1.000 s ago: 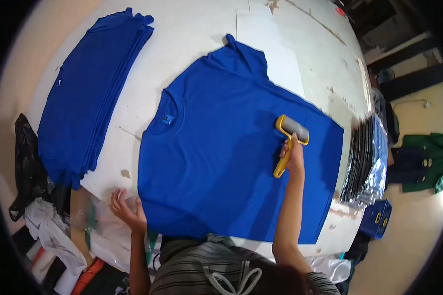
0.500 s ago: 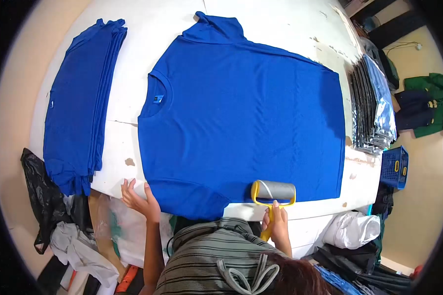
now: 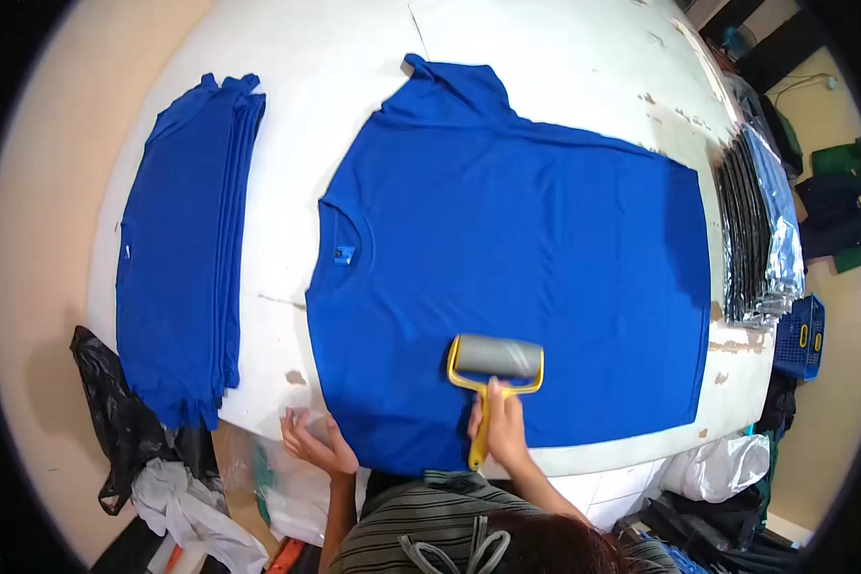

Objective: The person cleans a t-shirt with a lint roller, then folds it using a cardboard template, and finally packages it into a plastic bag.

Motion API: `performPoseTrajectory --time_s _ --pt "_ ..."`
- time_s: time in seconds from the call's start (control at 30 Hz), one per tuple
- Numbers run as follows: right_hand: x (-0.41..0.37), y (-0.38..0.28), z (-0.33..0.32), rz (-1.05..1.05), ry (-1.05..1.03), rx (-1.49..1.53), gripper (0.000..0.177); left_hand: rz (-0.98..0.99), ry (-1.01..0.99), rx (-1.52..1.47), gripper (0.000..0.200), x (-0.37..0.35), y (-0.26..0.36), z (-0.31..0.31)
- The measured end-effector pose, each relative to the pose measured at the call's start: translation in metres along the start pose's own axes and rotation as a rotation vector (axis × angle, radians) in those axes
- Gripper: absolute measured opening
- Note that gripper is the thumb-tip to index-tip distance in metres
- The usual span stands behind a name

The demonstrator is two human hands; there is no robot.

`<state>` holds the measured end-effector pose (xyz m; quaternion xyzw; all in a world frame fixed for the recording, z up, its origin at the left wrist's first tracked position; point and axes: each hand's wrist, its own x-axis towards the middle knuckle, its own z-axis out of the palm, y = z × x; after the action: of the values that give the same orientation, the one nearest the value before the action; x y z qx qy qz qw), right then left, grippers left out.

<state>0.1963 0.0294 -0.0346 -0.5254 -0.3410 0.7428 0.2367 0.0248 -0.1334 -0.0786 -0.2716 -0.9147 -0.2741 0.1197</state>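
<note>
A blue T-shirt [image 3: 507,239] lies spread flat on the white table, its collar to the left and one sleeve at the far side. My right hand [image 3: 500,423] is closed around the yellow handle of a lint roller [image 3: 497,357]. The roller's grey cylinder is over the near part of the shirt, close to the near sleeve. At the table's near edge, my left hand [image 3: 318,443] is beside the shirt's left side, palm up with its fingers loosely curled and apart. Nothing shows in it.
A stack of folded blue shirts [image 3: 182,249] lies at the left of the white table [image 3: 277,316]. Shiny plastic-wrapped packs [image 3: 761,230] are piled at the right edge. Beyond that edge is a blue basket [image 3: 800,338]. Black plastic [image 3: 115,421] hangs at the lower left.
My right hand has moved the lint roller left and farther onto the shirt from the table's near edge. The whole view has shifted, with the table now lower and farther right.
</note>
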Motion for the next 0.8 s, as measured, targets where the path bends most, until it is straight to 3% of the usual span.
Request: performPoseTrajectory --time_s 0.1,0.2,0.3,0.4,0.53,0.6,0.8 --pt "0.083 -0.052 0.017 -0.216 0.046 -0.017 0.037 -0.001 -0.040 -0.028 0.034 0.001 -0.001 -0.003" --pt "0.190 -0.119 0.015 -0.300 0.057 0.089 0.037 -0.037 -0.045 -0.014 0.033 -0.002 -0.006 -0.002" --pt "0.269 -0.181 0.009 -0.270 0.116 0.112 0.035 -0.065 -0.053 0.024 0.033 -0.001 -0.005 0.002" --pt "0.280 -0.196 0.009 -0.206 0.122 0.115 0.035 -0.063 -0.084 0.079 0.033 -0.004 -0.008 -0.001" --pt "0.229 -0.142 0.000 -0.243 0.041 0.059 0.038 -0.020 -0.013 -0.016 0.034 -0.006 -0.011 0.003" --pt "0.153 -0.109 0.001 -0.257 -0.040 -0.039 0.040 -0.028 -0.006 -0.043 0.034 -0.001 -0.006 0.002" --pt "-0.034 -0.027 -0.059 0.217 -0.100 -0.272 0.040 -0.006 0.010 -0.046 0.034 -0.002 -0.008 0.002"
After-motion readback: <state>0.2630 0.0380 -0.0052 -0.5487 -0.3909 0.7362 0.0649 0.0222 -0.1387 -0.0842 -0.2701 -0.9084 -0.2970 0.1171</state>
